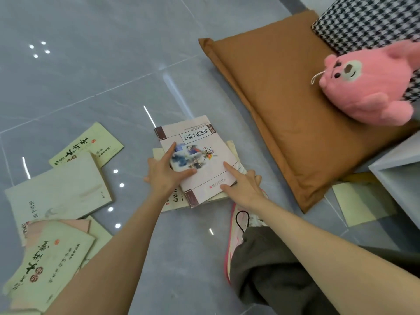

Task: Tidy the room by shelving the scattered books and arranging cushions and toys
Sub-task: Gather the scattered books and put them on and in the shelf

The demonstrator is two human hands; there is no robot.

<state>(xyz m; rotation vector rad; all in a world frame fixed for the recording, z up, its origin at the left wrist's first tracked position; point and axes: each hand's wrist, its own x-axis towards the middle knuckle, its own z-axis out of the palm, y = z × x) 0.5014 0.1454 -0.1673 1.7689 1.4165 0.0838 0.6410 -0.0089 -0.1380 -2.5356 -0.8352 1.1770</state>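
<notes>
Hiding much of lower books (171, 202): top book (205, 155).

— How many cushions am I seeing?
— You're looking at two: a brown cushion (284, 114) and a houndstooth cushion (368, 21).
— Toys?
— You're seeing one, a pink plush toy (368, 87).
— And books?
— You're facing at least five on your left, counting a green book (91, 142) and a cream book (56, 192). In the middle, a top book (204, 164) is lying on at least two more. One pale book (359, 201) is showing at your right.
</notes>
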